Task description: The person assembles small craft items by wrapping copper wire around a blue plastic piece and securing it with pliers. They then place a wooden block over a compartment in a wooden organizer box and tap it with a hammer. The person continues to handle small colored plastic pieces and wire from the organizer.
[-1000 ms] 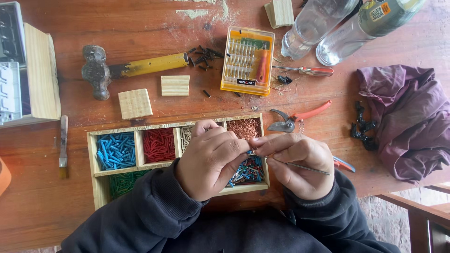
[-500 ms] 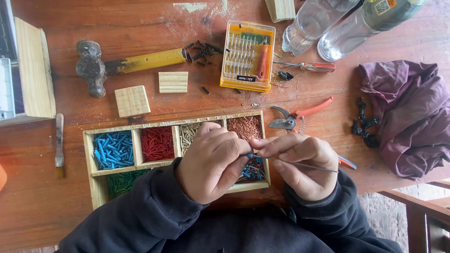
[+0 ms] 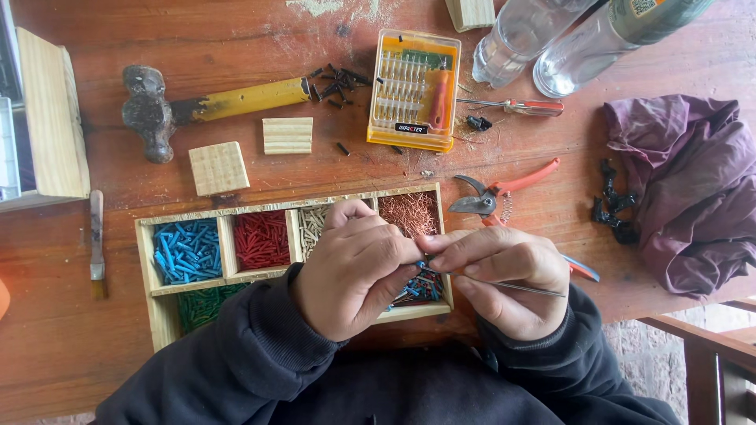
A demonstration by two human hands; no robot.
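Hands (image 3: 425,264) above divided tray (image 3: 150,267)

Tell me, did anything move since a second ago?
Hardly anything. The left hand and right hand stay pressed together over the wooden tray, the right one still holding a thin metal tool. The hammer, pruning shears and purple cloth lie as before.

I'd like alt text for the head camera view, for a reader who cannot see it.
Two hands, left hand and right hand, meet fingertip to fingertip over a wooden compartment tray of blue, red, green and copper-coloured small pieces; the right holds a thin metal tool. A hammer, pruning shears and a yellow screwdriver-bit case lie on the wooden table.
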